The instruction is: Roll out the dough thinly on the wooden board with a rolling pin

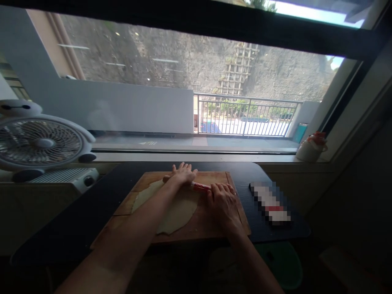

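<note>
A flattened sheet of pale dough (180,206) lies on a wooden board (208,228) in front of me. Across its far part runs a rolling pin (200,186) with a red-patterned middle. My left hand (183,174) grips the pin near its left end, fingers reaching over it and slightly apart. At the right end, my right hand (223,198) has its fingers bent over the pin. My left forearm hides part of the dough, and both palms cover what they touch.
The board sits on a dark table (70,220). A pixelated object (271,204) lies right of the board. At left, a white fan (43,143) stands beside a ridged box (70,179). A white pot (309,150) is on the window sill; a green stool (284,265) is below.
</note>
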The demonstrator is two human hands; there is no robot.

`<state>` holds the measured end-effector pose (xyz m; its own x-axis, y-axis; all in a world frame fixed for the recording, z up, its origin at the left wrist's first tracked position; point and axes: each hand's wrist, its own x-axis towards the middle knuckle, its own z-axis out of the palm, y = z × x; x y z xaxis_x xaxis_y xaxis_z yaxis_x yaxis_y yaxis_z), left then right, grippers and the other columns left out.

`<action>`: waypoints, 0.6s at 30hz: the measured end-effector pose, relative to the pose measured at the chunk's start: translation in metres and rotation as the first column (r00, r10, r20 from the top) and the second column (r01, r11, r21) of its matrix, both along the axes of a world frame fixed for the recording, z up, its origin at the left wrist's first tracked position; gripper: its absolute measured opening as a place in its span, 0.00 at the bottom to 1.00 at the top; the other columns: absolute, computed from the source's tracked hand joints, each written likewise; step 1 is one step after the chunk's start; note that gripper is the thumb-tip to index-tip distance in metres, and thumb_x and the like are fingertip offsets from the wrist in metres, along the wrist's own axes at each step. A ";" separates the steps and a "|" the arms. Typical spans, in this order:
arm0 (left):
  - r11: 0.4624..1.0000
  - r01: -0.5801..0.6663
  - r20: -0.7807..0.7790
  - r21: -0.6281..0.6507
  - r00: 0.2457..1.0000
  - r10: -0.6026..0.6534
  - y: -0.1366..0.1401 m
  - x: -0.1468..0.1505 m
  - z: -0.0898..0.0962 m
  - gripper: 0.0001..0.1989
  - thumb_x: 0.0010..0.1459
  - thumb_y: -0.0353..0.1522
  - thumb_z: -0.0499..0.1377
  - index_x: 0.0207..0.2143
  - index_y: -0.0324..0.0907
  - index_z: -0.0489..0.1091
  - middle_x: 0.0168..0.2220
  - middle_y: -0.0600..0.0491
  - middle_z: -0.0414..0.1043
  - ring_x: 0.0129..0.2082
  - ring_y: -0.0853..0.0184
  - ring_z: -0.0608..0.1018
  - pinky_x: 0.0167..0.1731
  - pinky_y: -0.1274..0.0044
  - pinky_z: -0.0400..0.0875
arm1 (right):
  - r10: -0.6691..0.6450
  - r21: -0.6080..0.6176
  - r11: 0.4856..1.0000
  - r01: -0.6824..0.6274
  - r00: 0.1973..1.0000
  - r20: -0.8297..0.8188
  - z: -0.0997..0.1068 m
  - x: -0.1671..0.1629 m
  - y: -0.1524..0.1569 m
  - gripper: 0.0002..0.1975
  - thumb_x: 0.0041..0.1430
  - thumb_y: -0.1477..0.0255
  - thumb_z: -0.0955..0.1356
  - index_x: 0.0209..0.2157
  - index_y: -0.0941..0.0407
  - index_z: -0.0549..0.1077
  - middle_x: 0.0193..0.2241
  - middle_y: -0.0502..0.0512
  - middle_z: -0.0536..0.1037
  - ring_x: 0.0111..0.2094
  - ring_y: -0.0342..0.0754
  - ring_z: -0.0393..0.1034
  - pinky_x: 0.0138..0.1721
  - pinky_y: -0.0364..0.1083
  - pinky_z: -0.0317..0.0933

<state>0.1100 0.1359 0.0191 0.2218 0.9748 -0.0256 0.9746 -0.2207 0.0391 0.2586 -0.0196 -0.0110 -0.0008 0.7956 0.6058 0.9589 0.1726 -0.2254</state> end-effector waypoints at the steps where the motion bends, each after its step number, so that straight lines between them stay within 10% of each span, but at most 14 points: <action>1: 1.000 0.003 0.004 0.014 1.000 -0.003 -0.006 -0.003 -0.001 0.32 0.61 0.46 0.36 0.62 0.40 0.55 0.65 0.44 0.48 0.65 0.54 0.48 0.59 0.50 0.41 | 0.010 -0.003 1.000 -0.010 1.000 -0.006 0.000 0.000 -0.001 0.10 0.65 0.71 0.59 0.39 0.52 0.71 0.40 0.52 0.75 0.44 0.48 0.65 0.54 0.48 0.46; 11: 0.961 0.084 0.009 0.262 0.996 -0.090 -0.134 -0.041 -0.018 0.29 0.64 0.43 0.34 0.62 0.41 0.53 0.65 0.48 0.51 0.65 0.60 0.49 0.62 0.59 0.38 | 0.020 0.117 0.993 -0.002 0.989 -0.150 -0.001 0.003 -0.006 0.12 0.64 0.72 0.59 0.34 0.55 0.73 0.43 0.53 0.76 0.50 0.47 0.63 0.60 0.52 0.35; 18: 0.996 0.072 0.005 0.043 0.997 -0.073 -0.064 -0.023 0.002 0.23 0.63 0.43 0.40 0.51 0.49 0.67 0.59 0.50 0.63 0.64 0.52 0.51 0.58 0.49 0.40 | 0.013 0.076 0.997 -0.002 0.989 -0.145 -0.002 0.004 0.000 0.12 0.65 0.71 0.58 0.39 0.55 0.73 0.43 0.53 0.76 0.48 0.47 0.65 0.59 0.50 0.40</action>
<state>0.0869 0.0715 0.0208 0.2919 0.9563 0.0178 0.9557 -0.2923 0.0341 0.2622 -0.0200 -0.0134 0.0855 0.7478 0.6584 0.9155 0.2018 -0.3480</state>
